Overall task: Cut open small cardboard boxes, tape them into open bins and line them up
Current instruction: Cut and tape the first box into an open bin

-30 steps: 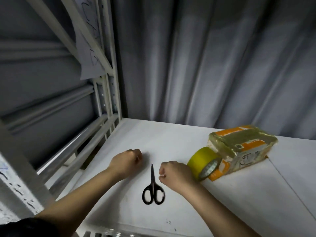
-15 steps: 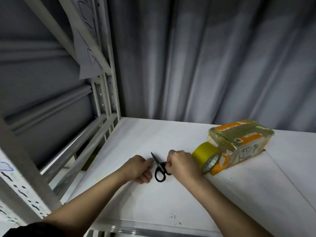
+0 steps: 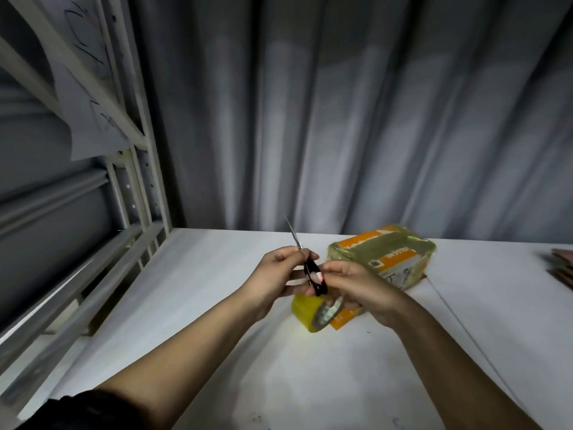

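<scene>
Black-handled scissors (image 3: 313, 274) are lifted off the white table (image 3: 217, 305), blades closed and pointing up and away. My left hand (image 3: 273, 280) holds them near where blade meets handle. My right hand (image 3: 356, 283) grips the black handles from the right. Just below the hands a yellow tape roll (image 3: 307, 311) stands on its edge on the table. Behind it lies a small cardboard box (image 3: 387, 256), orange and white, wrapped in clear tape, partly hidden by my right hand.
A grey curtain (image 3: 341, 119) hangs behind the table. A metal rack frame (image 3: 136, 150) with a hanging paper sheet stands at the left. Something flat and brownish (image 3: 562, 266) lies at the table's far right edge.
The scissors lay flat on the table a second ago; both hands have picked them up and raised them, tip upward, in front of the tape roll and box.
</scene>
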